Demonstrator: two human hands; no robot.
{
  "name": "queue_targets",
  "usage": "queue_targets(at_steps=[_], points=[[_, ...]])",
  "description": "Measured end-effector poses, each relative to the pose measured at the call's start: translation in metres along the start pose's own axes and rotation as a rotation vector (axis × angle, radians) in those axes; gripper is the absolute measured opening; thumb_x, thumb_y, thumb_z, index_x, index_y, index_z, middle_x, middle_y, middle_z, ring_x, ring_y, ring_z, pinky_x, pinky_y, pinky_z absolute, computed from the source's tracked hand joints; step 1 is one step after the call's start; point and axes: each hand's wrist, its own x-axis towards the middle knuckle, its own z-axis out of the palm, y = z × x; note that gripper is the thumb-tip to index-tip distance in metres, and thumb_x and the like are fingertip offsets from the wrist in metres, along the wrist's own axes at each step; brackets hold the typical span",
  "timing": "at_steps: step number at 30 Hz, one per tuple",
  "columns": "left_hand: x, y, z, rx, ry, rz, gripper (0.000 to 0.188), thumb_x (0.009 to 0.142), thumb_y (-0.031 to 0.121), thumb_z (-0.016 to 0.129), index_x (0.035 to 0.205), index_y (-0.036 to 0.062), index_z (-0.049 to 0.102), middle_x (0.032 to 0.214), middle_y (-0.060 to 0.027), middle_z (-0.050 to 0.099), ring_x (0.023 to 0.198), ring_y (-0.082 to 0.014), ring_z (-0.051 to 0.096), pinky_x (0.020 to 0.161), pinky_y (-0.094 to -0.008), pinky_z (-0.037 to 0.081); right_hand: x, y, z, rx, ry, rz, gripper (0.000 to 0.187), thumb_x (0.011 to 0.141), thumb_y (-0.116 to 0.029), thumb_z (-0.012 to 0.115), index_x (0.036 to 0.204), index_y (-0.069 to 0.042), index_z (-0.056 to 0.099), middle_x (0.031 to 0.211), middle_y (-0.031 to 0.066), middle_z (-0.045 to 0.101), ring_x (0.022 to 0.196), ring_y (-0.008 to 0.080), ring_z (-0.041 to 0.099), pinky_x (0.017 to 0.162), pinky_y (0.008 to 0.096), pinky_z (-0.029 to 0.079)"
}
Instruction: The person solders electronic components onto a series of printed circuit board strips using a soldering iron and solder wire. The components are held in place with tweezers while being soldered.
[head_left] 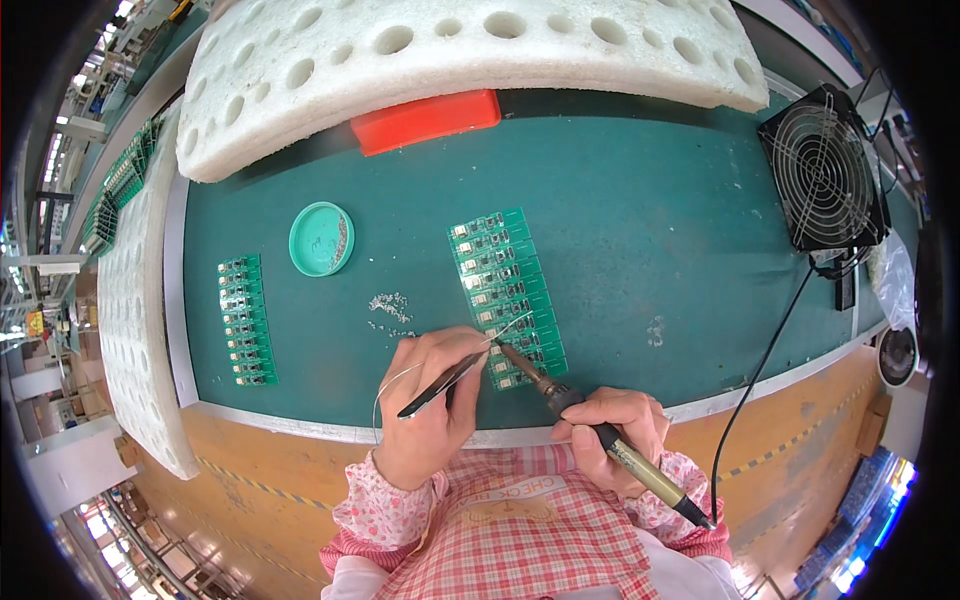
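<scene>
A: Lighting, quick?
B: Bright, spreading fairly evenly over the green tabletop. Foam slab is casting a dark shadow along its near edge.
A: Glare?
B: Small patches at the left rim are blowing out white; a blue-white strip is glowing lower right.
A: Distortion?
B: Fisheye. Bench edge is bowing, corners are going black.
A: Focus?
B: Middle circuit board is reading fairly crisp; rim background is looking small, soft.
</scene>
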Motion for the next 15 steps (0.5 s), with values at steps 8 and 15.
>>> queue_targets(at_steps=[8,15], points=[[-0.0005,0.0001,-0.0007,0.007,-0.012,-0.008,0.024,0.085,-0.007,0.069,0.107,0.0022,0.065,0.099,-0.0142,0.072,0.088,-0.0298,0.068,0.078,-0.0359,0.053,0.0012,-0.0003,0.0010,-0.012,-0.001,-0.018,0.027,0.079,0.003,0.075,0.103,0.000,0.062,0.066,0.0057,0.064,0.051,0.0203,0.063,0.046,0.0321,0.048],[0.0011,0.0026,-0.0013,0.018,-0.019,-0.009,0.023,0.085,-0.006,0.070,0.106,0.0020,0.066,0.099,-0.0139,0.072,0.088,-0.0301,0.068,0.078,-0.0362,0.053,0.0040,-0.0009,-0.0001,-0.051,-0.030,-0.063,0.030,0.074,0.004,0.077,0.100,-0.002,0.063,0.069,0.0057,0.065,0.051,0.0199,0.064,0.047,0.0303,0.050]])
